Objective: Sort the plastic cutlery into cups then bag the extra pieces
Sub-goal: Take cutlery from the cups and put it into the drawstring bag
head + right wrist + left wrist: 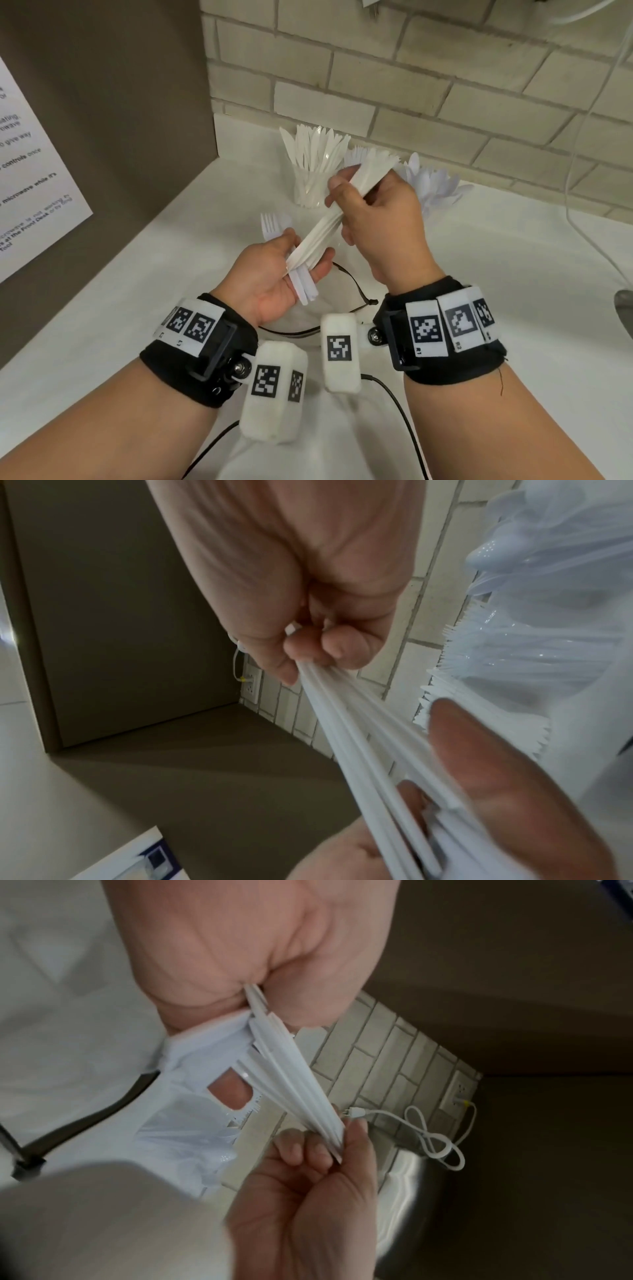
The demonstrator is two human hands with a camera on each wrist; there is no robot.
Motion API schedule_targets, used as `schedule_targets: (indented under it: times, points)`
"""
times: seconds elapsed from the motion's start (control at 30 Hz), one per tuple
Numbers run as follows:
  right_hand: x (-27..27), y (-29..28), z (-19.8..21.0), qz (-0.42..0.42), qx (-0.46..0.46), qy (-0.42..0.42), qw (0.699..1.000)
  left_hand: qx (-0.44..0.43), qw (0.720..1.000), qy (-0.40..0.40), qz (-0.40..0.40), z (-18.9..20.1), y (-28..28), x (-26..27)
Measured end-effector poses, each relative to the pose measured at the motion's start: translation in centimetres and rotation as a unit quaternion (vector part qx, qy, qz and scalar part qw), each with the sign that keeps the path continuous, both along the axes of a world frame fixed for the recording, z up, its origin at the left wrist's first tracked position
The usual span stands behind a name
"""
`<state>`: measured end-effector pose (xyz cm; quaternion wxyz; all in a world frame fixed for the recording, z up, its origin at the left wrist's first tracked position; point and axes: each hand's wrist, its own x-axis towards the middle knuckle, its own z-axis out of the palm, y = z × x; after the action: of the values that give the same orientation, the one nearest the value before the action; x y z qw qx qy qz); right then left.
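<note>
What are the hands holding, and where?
Both hold one bundle of white plastic cutlery: left hand grips the lower end, right hand grips nearer the top.

Left of the fingers (291, 240), fragments such as "microwave", "controls once" and "give way" can be read on the notice (30, 164). "R1" is printed on a wristband tag (426, 330).

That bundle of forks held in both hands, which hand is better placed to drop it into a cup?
Probably the right hand. It grips the bundle of forks near the prongs, closest to the cups at the wall; the left hand holds the handle ends, nearer the body.
</note>
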<state>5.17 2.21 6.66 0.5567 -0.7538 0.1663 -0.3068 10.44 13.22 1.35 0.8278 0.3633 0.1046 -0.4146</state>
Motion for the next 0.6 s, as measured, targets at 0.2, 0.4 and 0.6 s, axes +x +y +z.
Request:
schedule_targets:
  times: [0.2, 0.4, 0.6]
  points:
    - [0.7, 0.2, 0.1, 0.014, -0.069, 0.083, 0.994, 0.056, 0.991, -0.016, -0.121, -0.5, 0.6, 0.3]
    - [1.1, -0.7, 0.4, 0.018, -0.055, 0.136, 0.989, 0.064, 0.983, -0.042, -0.168, -0.1, 1.2, 0.5]
    - [2.2, -3.9, 2.9, -0.032, -0.001, 0.042, 0.999, 0.107, 0.987, -0.062, -0.104, -0.7, 2.2, 1.0]
